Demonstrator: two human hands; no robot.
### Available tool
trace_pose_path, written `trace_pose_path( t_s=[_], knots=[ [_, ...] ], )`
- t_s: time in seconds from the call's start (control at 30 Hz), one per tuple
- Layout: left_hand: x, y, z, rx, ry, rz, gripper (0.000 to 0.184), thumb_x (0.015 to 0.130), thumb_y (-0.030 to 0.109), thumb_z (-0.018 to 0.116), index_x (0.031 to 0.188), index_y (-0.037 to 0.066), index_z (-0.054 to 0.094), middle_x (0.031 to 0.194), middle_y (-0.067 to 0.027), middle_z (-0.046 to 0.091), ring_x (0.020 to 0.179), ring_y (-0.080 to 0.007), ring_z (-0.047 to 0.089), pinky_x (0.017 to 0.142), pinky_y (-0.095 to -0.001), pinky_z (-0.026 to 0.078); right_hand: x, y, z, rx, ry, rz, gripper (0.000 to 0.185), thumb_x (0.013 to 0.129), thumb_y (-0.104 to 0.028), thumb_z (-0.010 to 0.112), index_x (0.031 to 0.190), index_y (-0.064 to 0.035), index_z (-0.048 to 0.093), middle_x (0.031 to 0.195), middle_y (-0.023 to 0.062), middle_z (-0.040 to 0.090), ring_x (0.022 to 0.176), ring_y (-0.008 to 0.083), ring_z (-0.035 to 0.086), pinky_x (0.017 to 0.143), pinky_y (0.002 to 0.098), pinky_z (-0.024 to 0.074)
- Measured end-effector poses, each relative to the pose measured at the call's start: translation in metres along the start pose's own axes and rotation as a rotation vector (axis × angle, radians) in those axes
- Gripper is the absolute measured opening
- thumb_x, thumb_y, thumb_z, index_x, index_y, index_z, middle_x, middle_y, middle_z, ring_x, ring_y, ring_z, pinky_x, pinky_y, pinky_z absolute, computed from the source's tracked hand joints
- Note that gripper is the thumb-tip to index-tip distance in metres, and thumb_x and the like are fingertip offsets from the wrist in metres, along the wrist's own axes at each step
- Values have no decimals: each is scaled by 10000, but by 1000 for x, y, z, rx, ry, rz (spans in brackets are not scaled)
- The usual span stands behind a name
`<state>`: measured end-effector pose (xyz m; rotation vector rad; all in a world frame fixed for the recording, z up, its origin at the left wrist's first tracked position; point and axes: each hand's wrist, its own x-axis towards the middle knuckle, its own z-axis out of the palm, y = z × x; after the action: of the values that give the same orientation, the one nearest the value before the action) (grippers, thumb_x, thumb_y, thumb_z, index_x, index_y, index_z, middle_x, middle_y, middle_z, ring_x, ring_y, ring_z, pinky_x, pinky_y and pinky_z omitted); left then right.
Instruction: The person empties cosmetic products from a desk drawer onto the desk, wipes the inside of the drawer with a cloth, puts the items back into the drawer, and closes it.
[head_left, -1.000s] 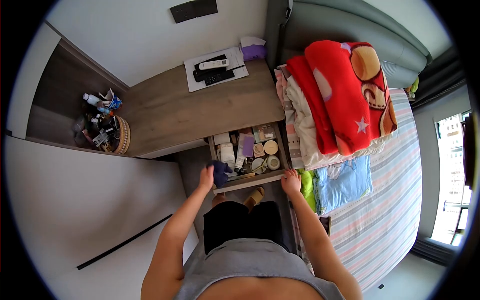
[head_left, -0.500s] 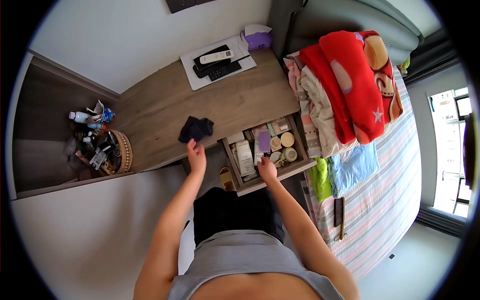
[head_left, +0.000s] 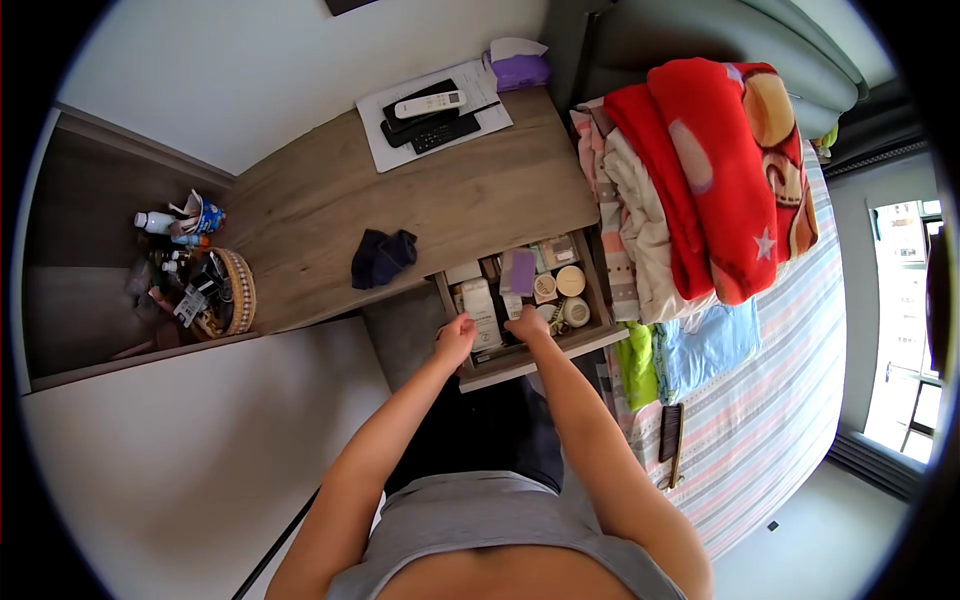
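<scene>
A pulled-out drawer [head_left: 593,338] holds a white tube [head_left: 481,314], a purple packet [head_left: 517,272], round jars [head_left: 571,281] and other small items. My left hand [head_left: 456,341] is at the drawer's left side, next to the white tube, with its fingers curled; what they hold, if anything, is too small to tell. Inside the drawer, my right hand [head_left: 528,325] touches items just below the purple packet, its fingers bent and partly hidden. A dark crumpled cloth [head_left: 382,258] lies on the wooden top [head_left: 300,221], left of the drawer.
Remotes [head_left: 430,103] rest on papers [head_left: 376,150] beside a purple tissue pack [head_left: 519,66]. A basket of small items [head_left: 240,292] stands at the left. On the bed [head_left: 780,400] are folded blankets [head_left: 700,170], blue cloth [head_left: 708,343] and a brush [head_left: 671,432].
The dark cloth was in my left hand and now lies on the wooden top. My left hand has moved back right to the drawer. My right hand has gone from the drawer's front corner into it.
</scene>
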<state>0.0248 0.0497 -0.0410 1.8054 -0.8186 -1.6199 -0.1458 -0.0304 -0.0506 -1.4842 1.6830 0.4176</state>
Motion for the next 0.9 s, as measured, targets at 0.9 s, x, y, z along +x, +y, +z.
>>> trace_pose_path(
  t_s=[0.9],
  knots=[
    [11, 75, 26, -93, 633, 419, 463, 788, 283, 655, 1064, -35, 462, 937, -222, 611, 863, -342, 610, 714, -398, 472, -1, -21, -37, 905, 233, -456, 452, 831, -210, 493, 1233, -10, 442, 1070, 188, 570, 978, 279, 553, 835, 333, 417]
  ],
)
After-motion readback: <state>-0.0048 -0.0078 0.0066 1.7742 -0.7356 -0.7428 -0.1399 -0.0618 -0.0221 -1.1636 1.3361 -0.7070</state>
